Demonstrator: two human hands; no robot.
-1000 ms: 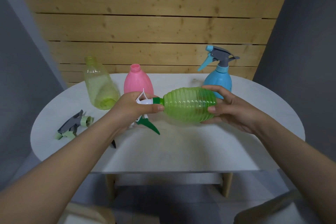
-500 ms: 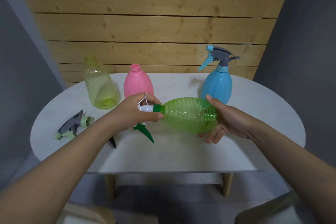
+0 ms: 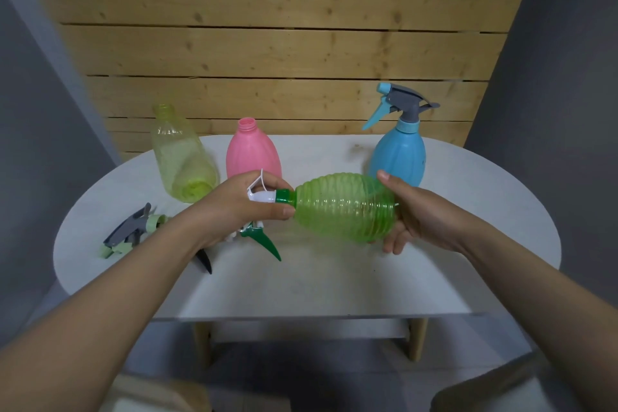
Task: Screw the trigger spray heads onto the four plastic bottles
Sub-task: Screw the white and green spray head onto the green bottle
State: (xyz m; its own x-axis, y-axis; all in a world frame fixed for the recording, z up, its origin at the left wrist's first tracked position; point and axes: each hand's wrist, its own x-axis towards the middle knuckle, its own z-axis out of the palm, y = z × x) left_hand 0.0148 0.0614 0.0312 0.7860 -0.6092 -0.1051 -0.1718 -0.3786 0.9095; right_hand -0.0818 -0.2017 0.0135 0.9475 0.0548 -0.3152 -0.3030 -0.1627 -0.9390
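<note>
A ribbed green bottle [image 3: 344, 206] lies sideways in the air over the white table [image 3: 334, 278], neck pointing left. My right hand [image 3: 414, 214] cups its base. My left hand [image 3: 240, 204] grips the white and green spray head [image 3: 267, 197] at the bottle's neck, its green trigger hanging down. A blue bottle [image 3: 399, 154] with a grey and blue spray head stands at the back right. The pink bottle [image 3: 252, 152] and the yellow bottle [image 3: 182, 157] stand open-necked at the back left. A loose grey and pale green spray head [image 3: 130, 232] lies on the table's left.
A dark trigger tip [image 3: 204, 261] shows from under my left forearm; the rest of that piece is hidden. A wooden slat wall rises behind the table. The table's front edge is near my elbows.
My right hand has shifted from the bottle's top side to its base, turning the bottle. The green trigger has swung lower. My left hand stays on the spray head.
</note>
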